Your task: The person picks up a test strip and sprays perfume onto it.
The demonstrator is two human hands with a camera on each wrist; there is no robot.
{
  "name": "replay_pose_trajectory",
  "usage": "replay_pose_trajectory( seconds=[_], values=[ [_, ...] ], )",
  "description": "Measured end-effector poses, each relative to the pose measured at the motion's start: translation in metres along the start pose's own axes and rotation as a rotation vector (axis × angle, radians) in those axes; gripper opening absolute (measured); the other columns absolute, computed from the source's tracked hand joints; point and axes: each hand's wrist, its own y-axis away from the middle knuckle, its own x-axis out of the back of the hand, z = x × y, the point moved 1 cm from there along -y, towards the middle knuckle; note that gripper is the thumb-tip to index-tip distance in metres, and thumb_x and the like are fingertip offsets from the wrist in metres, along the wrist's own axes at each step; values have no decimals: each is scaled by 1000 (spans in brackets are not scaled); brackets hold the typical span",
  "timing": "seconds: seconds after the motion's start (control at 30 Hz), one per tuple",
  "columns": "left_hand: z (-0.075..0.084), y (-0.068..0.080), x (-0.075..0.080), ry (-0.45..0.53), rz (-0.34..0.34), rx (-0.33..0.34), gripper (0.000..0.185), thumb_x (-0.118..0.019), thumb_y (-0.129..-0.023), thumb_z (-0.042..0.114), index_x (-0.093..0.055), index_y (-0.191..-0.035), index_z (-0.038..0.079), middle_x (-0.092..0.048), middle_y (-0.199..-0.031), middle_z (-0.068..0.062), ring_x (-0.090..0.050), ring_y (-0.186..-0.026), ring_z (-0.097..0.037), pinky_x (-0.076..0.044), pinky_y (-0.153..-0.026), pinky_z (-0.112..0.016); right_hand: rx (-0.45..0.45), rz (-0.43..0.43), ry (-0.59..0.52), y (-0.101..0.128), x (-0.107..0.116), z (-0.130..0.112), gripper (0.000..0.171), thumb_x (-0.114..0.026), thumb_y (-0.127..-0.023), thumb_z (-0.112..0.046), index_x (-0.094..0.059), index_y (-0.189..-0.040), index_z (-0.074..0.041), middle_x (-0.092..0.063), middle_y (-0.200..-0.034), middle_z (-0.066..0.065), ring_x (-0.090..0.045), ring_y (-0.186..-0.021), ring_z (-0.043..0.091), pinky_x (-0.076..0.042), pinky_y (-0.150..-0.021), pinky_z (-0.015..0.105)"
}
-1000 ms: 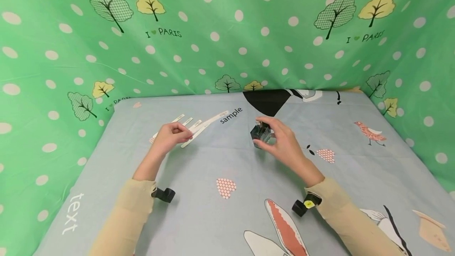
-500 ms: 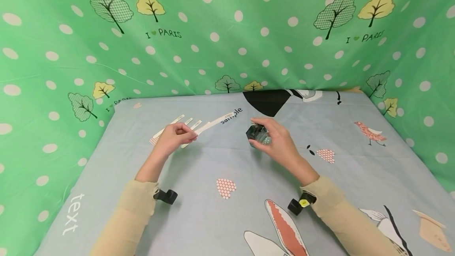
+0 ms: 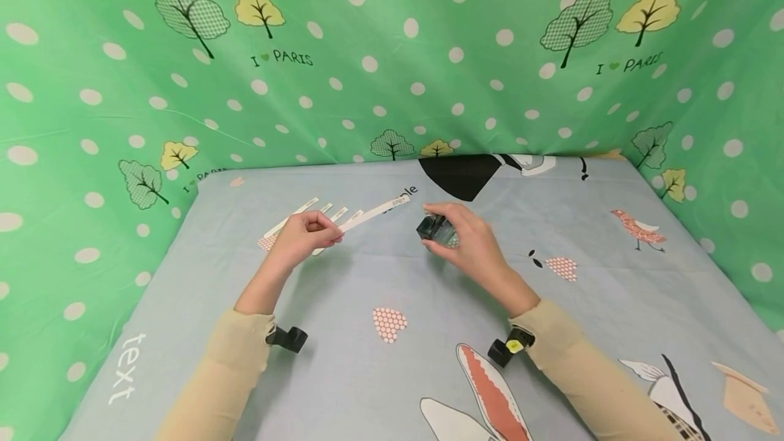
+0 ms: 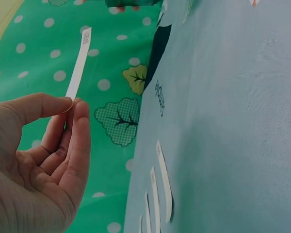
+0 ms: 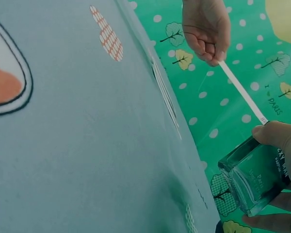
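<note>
My left hand (image 3: 301,240) pinches a white paper perfume test strip (image 3: 381,209) between thumb and fingertips; the strip points up and right, with small print at its far end. My right hand (image 3: 474,240) grips a dark green glass perfume bottle (image 3: 435,229) with thumb and fingers on opposite sides. The bottle leans with its top end toward the strip's tip, and a gap shows between them in the head view. White lettering shows on the bottle (image 5: 254,177) in the right wrist view. Several more test strips (image 4: 165,187) lie side by side beneath the left hand.
A grey-blue printed cloth (image 3: 343,373) covers the table. Behind and at the sides hangs a green dotted curtain (image 3: 392,53). Each wrist carries a black camera, such as the left camera (image 3: 294,339).
The left hand has lifted the strip off beside the others and shifted slightly right. The right hand has brought the perfume bottle leftward, nearer the strip, tilting it further.
</note>
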Motion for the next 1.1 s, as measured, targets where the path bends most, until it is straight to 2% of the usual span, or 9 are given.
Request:
replay_pose_trajectory(
  seconds=[0.13,0.37,0.57,0.8,1.1],
  values=[
    [-1,0,-1,-2,-6,-4,18,-70,-91,15,-67,-96,-2,-75,-87,-2,-73,-88,-20,-59,-75,-18,-3,1,1,0,-1,0,58,-87,-76,-19,-61,-128,-15,-69,-120,6,-67,-112,26,-59,-92,43],
    [-1,-1,-2,1,-2,-7,18,-70,-91,14,-67,-96,-3,-75,-88,-4,-73,-89,-22,-60,-76,-19,-8,13,-1,-1,-2,-2,57,-89,-74,-19,-62,-125,-15,-70,-120,6,-68,-111,26,-60,-90,44],
    [-3,-1,0,-10,-1,4,19,-70,-91,16,-67,-97,-2,-75,-88,-3,-73,-86,-15,-60,-76,-19,-56,0,5,2,2,-2,60,-86,-79,-20,-58,-132,-15,-66,-124,10,-65,-114,30,-59,-91,46],
    [-7,-3,10,13,11,30,21,-69,-92,15,-65,-101,-4,-74,-85,2,-72,-85,-11,-61,-79,-21,-72,-6,-14,4,12,-1,62,-84,-81,-20,-54,-135,-19,-64,-126,10,-65,-104,27,-59,-76,42],
    [-15,-10,30,41,38,42,22,-67,-93,15,-63,-103,-5,-72,-81,9,-72,-81,-5,-60,-79,-20,-87,-7,-8,9,17,6,61,-84,-81,-21,-54,-135,-18,-64,-128,8,-65,-112,26,-61,-78,40]
  ],
)
